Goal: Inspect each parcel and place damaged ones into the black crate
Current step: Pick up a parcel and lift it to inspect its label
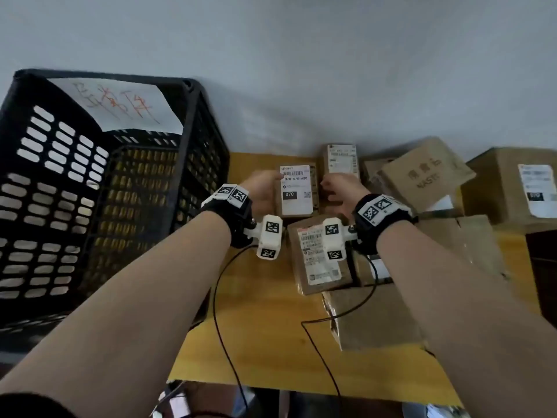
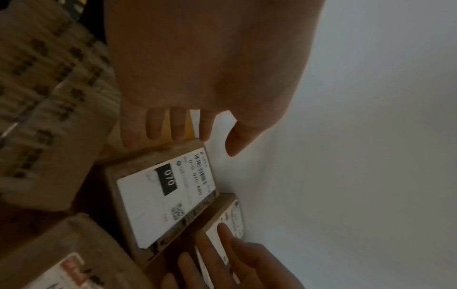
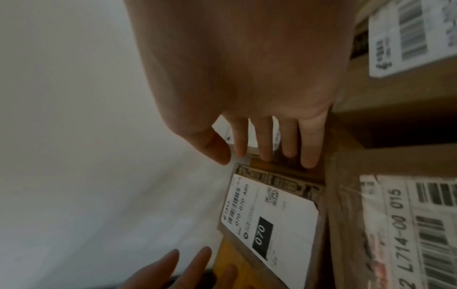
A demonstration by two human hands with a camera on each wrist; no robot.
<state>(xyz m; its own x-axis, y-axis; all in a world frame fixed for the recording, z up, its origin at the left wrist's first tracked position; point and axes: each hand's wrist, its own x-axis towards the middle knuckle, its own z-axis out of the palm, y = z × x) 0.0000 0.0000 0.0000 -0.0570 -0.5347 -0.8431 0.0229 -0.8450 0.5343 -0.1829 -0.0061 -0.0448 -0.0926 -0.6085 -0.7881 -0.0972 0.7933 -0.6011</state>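
Observation:
A small brown parcel [image 1: 297, 191] with a white label marked 070 lies flat on the yellow table, near the wall. My left hand [image 1: 262, 190] is at its left edge with straight fingers, and my right hand [image 1: 339, 190] is at its right edge. In the left wrist view my left hand [image 2: 205, 144] has its fingertips at the end of the parcel [image 2: 160, 195]. In the right wrist view my right hand [image 3: 243, 156] spreads over the far end of the parcel [image 3: 272, 215]. Neither hand is curled round it. The black crate [image 1: 193, 122] stands to the left, with a handwritten paper on its rim.
A second small labelled parcel [image 1: 342, 159] lies behind the right hand. A taped parcel [image 1: 319, 257] sits under my wrists, a flat cardboard sheet [image 1: 376, 321] nearer me. A tilted box [image 1: 422, 176] and a large box [image 1: 512, 182] crowd the right. Wrist cables hang over the table [image 1: 256, 342].

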